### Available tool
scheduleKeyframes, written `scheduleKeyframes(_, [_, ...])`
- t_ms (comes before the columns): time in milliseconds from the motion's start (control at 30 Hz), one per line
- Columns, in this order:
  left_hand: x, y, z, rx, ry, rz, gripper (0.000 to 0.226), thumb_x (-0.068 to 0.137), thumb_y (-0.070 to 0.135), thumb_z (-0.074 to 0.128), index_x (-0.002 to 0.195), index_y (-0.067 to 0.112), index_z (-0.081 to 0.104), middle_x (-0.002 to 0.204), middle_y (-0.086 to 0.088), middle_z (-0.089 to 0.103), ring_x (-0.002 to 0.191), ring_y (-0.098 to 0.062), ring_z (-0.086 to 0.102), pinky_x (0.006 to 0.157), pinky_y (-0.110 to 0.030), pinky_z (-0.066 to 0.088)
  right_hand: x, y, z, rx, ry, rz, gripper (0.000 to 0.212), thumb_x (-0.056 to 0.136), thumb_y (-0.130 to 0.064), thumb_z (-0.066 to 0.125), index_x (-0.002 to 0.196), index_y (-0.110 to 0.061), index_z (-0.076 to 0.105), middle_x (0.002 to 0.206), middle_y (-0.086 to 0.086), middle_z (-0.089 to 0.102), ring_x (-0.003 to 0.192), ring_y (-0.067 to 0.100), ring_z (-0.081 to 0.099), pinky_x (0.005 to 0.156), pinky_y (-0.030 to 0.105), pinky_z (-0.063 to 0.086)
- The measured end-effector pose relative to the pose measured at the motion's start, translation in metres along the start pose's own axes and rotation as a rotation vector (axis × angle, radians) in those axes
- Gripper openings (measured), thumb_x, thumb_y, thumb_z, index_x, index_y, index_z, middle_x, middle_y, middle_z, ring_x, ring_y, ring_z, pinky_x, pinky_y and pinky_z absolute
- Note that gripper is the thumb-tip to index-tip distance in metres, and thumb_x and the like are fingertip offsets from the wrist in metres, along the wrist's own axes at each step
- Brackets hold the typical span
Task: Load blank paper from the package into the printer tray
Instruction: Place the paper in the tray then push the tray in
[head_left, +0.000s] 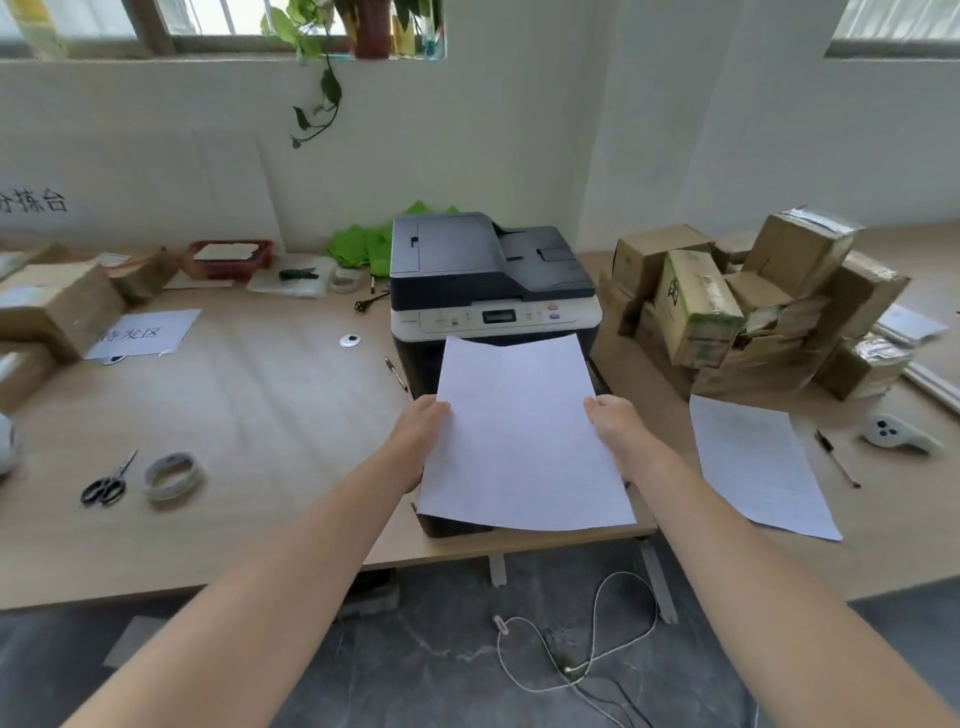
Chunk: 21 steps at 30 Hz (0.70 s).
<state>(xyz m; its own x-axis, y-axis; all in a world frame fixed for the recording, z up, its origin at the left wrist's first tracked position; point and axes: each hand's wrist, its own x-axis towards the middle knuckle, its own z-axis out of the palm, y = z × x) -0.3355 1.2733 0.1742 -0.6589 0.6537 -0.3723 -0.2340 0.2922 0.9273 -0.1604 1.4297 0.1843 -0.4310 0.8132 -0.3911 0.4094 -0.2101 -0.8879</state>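
My left hand & right hand pinch blank paper by its side edges, frame center, over printer on wood desk. Boxes right; gray floor w/ cable below.

The scene is lit brightly and evenly by daylight from the windows at the top, only soft shadows are cast on the table, and straight lines are bent near the edges, where slight blur is seen.
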Motion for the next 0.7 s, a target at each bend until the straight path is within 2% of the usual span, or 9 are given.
scheduleKeyframes(67, [0.011,-0.003,0.005,-0.002,0.010,-0.016,0.023,0.094,0.014,0.043,0.112,0.010,0.056,0.103,-0.009,0.065,0.086,-0.026,0.064,0.072,-0.035,0.052,0.014,0.002,-0.001,-0.041,0.010,0.021,0.020,0.100,-0.022,0.038,0.090,-0.007,0.046,0.083,0.010,0.046,0.076,0.024,0.045,0.066,0.029,0.037])
scheduleKeyframes(167, [0.034,-0.006,0.013,-0.003,0.008,-0.061,0.017,0.094,0.013,0.044,0.102,0.014,0.059,0.101,-0.009,0.066,0.086,-0.027,0.065,0.074,-0.036,0.054,0.039,0.002,-0.004,-0.102,0.020,0.037,0.015,0.098,-0.020,0.039,0.088,-0.009,0.039,0.080,0.008,0.039,0.073,0.022,0.038,0.061,0.028,0.030])
scheduleKeyframes(267, [0.059,-0.006,0.016,0.040,-0.021,-0.123,0.016,0.091,0.014,0.047,0.100,0.012,0.060,0.104,-0.012,0.065,0.088,-0.030,0.065,0.069,-0.036,0.055,0.062,0.000,-0.008,-0.187,0.022,0.088,0.015,0.097,-0.013,0.040,0.085,-0.005,0.043,0.073,0.006,0.040,0.061,0.019,0.037,0.057,0.025,0.029])
scheduleKeyframes(333, [0.073,-0.004,0.015,0.065,-0.078,-0.150,0.015,0.091,0.013,0.049,0.099,0.009,0.060,0.104,-0.014,0.064,0.087,-0.032,0.064,0.070,-0.037,0.055,0.074,-0.004,-0.011,-0.251,0.034,0.161,0.014,0.096,-0.008,0.040,0.098,-0.001,0.051,0.074,0.006,0.048,0.059,0.018,0.043,0.052,0.025,0.034])
scheduleKeyframes(433, [0.092,-0.004,0.013,0.121,-0.128,-0.199,0.018,0.092,0.013,0.050,0.105,0.006,0.060,0.098,-0.012,0.064,0.078,-0.028,0.065,0.069,-0.035,0.056,0.091,-0.007,-0.013,-0.266,0.011,0.232,0.032,0.094,-0.004,0.041,0.126,0.000,0.045,0.081,0.010,0.056,0.062,0.020,0.051,0.053,0.030,0.045])
scheduleKeyframes(500, [0.103,-0.008,0.014,0.130,-0.147,-0.218,0.017,0.093,0.012,0.049,0.104,0.005,0.059,0.089,-0.009,0.062,0.069,-0.024,0.064,0.060,-0.030,0.055,0.100,-0.006,-0.012,-0.283,0.008,0.248,0.025,0.094,-0.003,0.042,0.119,0.000,0.047,0.080,0.011,0.056,0.064,0.021,0.052,0.056,0.032,0.047])
scheduleKeyframes(567, [0.111,-0.014,0.015,0.141,-0.164,-0.234,0.013,0.093,0.010,0.048,0.099,0.006,0.058,0.085,-0.008,0.061,0.064,-0.021,0.062,0.052,-0.027,0.052,0.110,0.000,-0.008,-0.309,0.010,0.281,0.020,0.092,-0.002,0.041,0.110,0.000,0.051,0.074,0.010,0.055,0.057,0.020,0.049,0.052,0.030,0.046])
scheduleKeyframes(633, [0.119,-0.024,0.015,0.151,-0.158,-0.265,0.013,0.093,0.009,0.047,0.100,0.005,0.058,0.091,-0.011,0.062,0.066,-0.022,0.063,0.049,-0.026,0.051,0.120,0.011,-0.003,-0.339,0.011,0.307,0.034,0.091,-0.002,0.039,0.124,0.002,0.050,0.073,0.009,0.056,0.051,0.020,0.046,0.045,0.026,0.046])
scheduleKeyframes(700, [0.124,-0.033,0.014,0.163,-0.148,-0.301,0.017,0.092,0.009,0.048,0.105,0.002,0.057,0.095,-0.013,0.063,0.068,-0.024,0.064,0.053,-0.028,0.052,0.131,0.020,0.001,-0.382,-0.014,0.329,0.050,0.091,-0.003,0.039,0.141,-0.001,0.039,0.072,0.009,0.056,0.047,0.018,0.044,0.038,0.020,0.043])
